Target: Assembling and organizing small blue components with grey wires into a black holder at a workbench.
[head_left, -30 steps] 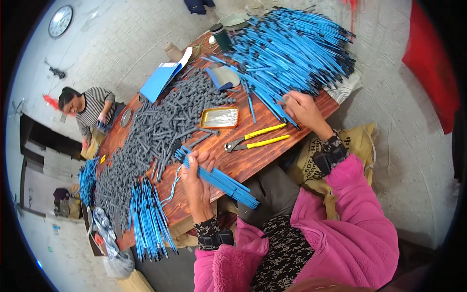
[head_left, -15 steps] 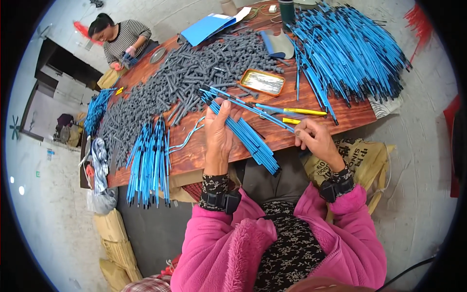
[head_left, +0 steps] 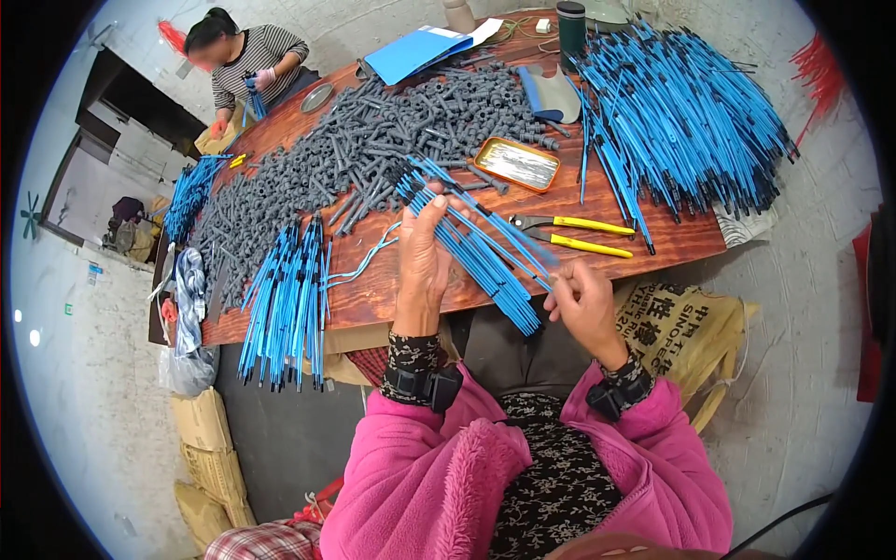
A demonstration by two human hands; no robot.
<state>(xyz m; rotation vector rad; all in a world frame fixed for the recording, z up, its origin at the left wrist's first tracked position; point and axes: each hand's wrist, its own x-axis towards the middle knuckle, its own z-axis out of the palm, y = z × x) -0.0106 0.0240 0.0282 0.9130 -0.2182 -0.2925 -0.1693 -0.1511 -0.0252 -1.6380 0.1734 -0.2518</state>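
Bundle of blue rods [head_left: 478, 266]: held aslant above the desk [head_left: 693, 240], long axis running far left to near right; near ends project past the near edge, over the lap. Left hand [head_left: 425, 254]: fingers closed round the bundle toward its far end. Right hand [head_left: 585, 303]: thumb and fingers drawn together at the near ends of splayed rods; blur there, cannot tell if gripped.

Around: grey pieces [head_left: 317, 154] heaped far left of the bundle; tin [head_left: 543, 190] beyond it; yellow-handled pliers [head_left: 586, 223] just beyond right hand; large rod heap [head_left: 686, 117] far right; smaller pile [head_left: 289, 299] left.

Appearance: rods slim, straight, bright blue, black at the ends, slightly fanned.
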